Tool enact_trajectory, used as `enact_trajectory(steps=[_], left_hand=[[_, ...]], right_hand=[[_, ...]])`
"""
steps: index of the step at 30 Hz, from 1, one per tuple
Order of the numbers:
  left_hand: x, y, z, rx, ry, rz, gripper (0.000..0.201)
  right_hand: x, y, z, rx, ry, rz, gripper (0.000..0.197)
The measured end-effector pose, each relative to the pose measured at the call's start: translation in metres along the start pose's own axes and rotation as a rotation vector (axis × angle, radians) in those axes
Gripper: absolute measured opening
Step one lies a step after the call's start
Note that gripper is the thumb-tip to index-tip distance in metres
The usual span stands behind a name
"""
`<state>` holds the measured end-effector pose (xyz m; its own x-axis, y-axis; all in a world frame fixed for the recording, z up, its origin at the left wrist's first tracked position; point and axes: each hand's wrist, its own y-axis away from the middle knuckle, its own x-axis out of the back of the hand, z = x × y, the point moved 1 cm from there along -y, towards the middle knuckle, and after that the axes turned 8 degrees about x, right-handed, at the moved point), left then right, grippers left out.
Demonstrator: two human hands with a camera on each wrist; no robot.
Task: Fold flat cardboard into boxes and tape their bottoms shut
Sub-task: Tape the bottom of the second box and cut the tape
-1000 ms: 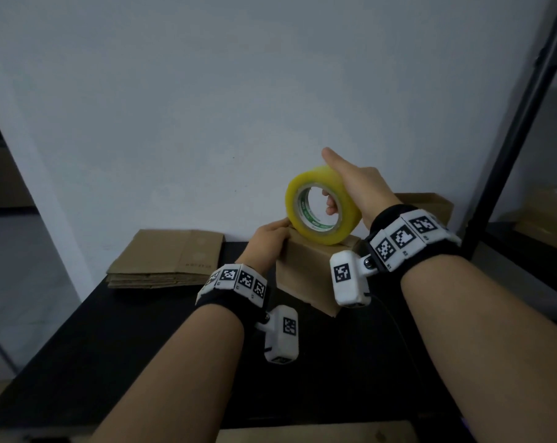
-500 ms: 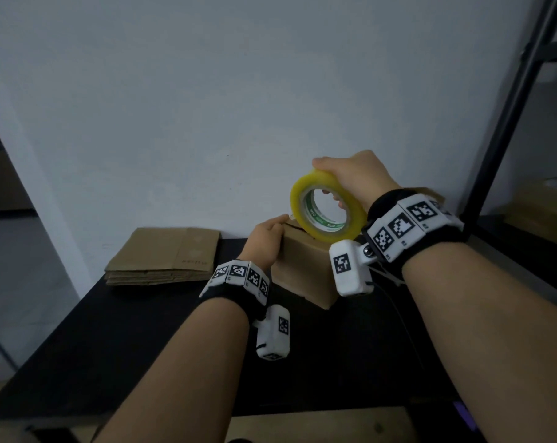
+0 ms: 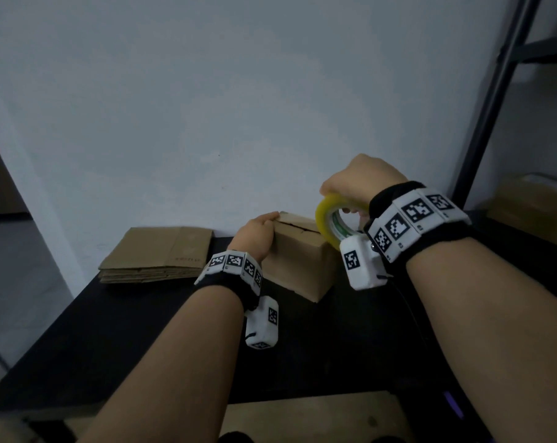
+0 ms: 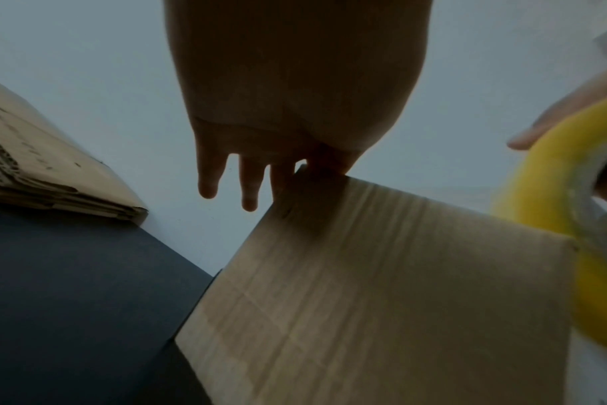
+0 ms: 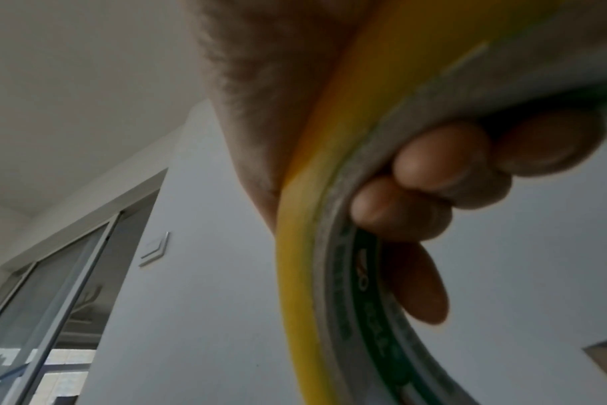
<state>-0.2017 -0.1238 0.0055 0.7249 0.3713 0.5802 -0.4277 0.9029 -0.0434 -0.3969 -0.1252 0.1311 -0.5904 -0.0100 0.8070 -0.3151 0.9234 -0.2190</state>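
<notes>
A small folded cardboard box point(image 3: 298, 263) stands on the black table point(image 3: 127, 340), its flaps closed on top with a seam showing. My left hand point(image 3: 258, 233) rests against the box's left upper edge, thumb on the top and the other fingers hanging straight beside the box point(image 4: 381, 287) in the left wrist view. My right hand point(image 3: 360, 183) grips a yellow tape roll point(image 3: 326, 223) at the box's right top edge, fingers point(image 5: 434, 178) curled through the core of the roll point(image 5: 302, 246).
A stack of flat cardboard point(image 3: 157, 255) lies at the table's back left against the white wall. A dark metal shelf frame point(image 3: 494, 100) stands at the right with cardboard boxes point(image 3: 532, 206) on it. More cardboard point(image 3: 302, 414) lies below the table's near edge.
My right hand has lowered the tape roll and drawn it rightward, from over the box's top to its right edge. The left hand has stayed on the box.
</notes>
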Motion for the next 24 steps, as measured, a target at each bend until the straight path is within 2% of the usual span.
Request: enact_trajectory(steps=[5,15,20,24], left_hand=[[-0.002,0.001,0.000,-0.003,-0.006,0.002,0.044],[-0.004,0.004,0.000,-0.032,-0.002,0.027,0.043],[-0.007,0.003,0.000,-0.033,-0.001,0.050,0.044],[-0.006,0.009,0.006,-0.059,-0.163,0.067,0.046]], right_hand=[[-0.002,0.007,0.023,-0.077,0.053,-0.074,0.028],[-0.015,0.008,0.046,-0.122,-0.029,-0.103,0.030],[-0.026,0.013,0.061,-0.121,-0.117,-0.116,0.023],[-0.032,0.016,0.067,-0.109,-0.144,-0.143,0.029]])
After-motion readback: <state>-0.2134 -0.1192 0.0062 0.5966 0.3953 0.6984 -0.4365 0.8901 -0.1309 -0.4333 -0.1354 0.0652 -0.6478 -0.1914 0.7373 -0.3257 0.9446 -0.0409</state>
